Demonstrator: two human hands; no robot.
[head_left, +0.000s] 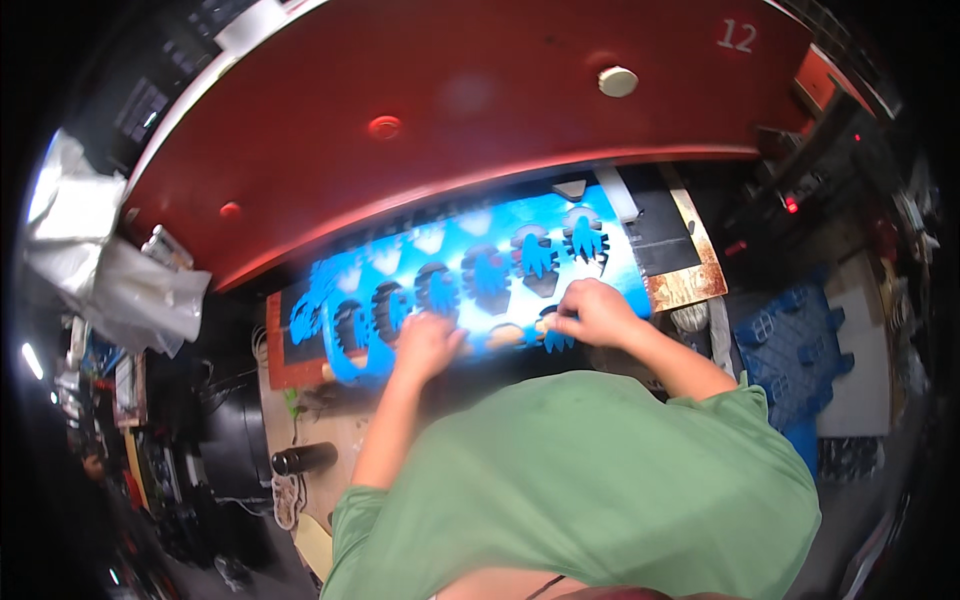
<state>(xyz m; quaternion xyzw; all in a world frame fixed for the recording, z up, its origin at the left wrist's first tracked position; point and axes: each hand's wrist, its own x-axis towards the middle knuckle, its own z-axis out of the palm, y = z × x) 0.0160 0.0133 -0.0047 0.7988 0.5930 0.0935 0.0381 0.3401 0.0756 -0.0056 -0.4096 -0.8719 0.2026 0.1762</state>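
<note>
Blue cut-out sheet [512,300] lies across the tabletop [692,288], in front of the red machine panel [480,70]. Left hand [427,347] and right hand [600,315] at its near edge, fingers curled; can't tell if either grips. Risk: uneven pull could tear it between cutouts [437,288].

Glossy blue sheet [517,303], row of dark toothed shapes, lying slantwise.

Obscured and Blurred Areas

The bare left hand [428,345] is blurred, its finger outlines indistinct. Whether the bare right hand [597,312] grips the glossy blue sheet [626,268] cannot be determined. The lower edge cuts off the green fabric shirt [580,480].
</note>
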